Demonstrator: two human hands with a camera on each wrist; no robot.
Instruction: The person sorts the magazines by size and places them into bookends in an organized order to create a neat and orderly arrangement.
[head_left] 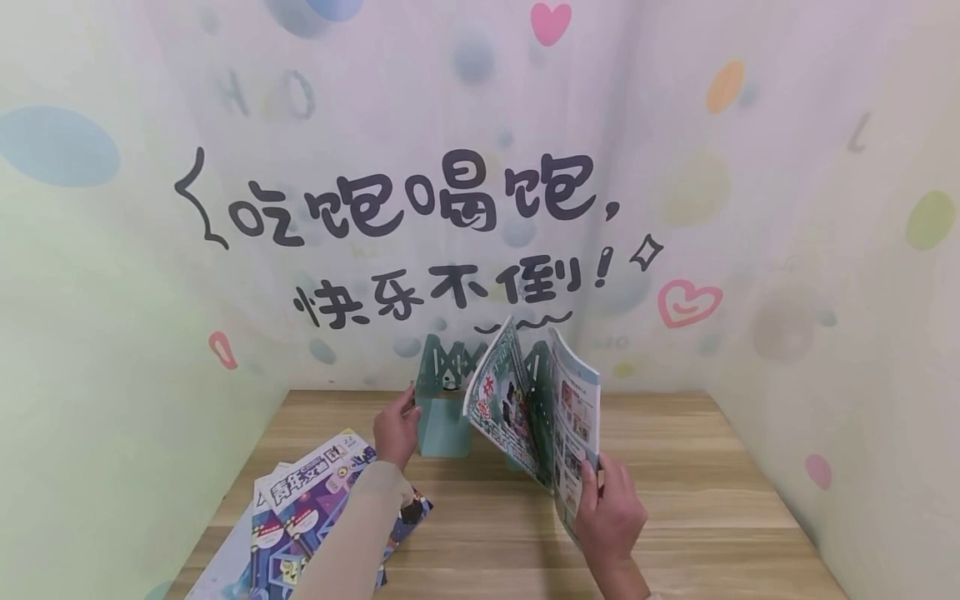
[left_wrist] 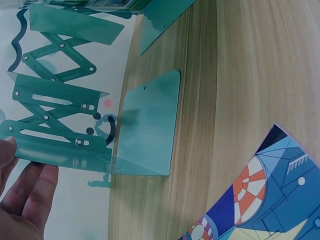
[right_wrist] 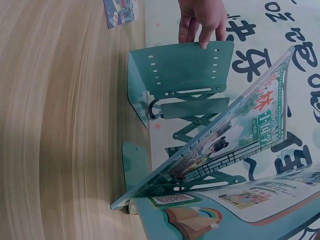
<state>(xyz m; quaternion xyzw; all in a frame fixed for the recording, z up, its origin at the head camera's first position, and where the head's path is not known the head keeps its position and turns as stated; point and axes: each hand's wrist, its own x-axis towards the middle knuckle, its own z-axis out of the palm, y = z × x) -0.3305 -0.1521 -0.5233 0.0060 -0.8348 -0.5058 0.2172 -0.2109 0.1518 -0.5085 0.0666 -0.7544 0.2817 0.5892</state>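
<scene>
1. The left hand (head_left: 397,427) pinches, between thumb and fingers, the edge of a teal metal folding book stand (head_left: 445,429), whose long axis runs sideways from this hand to behind the magazine pieces. Its flat base plates point toward the person.
2. The right hand (head_left: 611,507) is closed around a pale printed magazine part (head_left: 577,408), which stands nearly upright.
3. Between the hands, a green illustrated magazine cover (head_left: 510,408) leans with its top toward the left hand. The two pieces meet low down; I cannot tell if they are one magazine.
4. Below both hands is a light-brown wood-grain table (head_left: 697,508); beyond them rises a pale wall (head_left: 660,67) with black writing.
5. Beside the left forearm lie overlapping blue-purple paper magazines (head_left: 292,517).
6. Wood surface stretches from the right hand to the right table edge; the far edge runs close behind the stand.
</scene>
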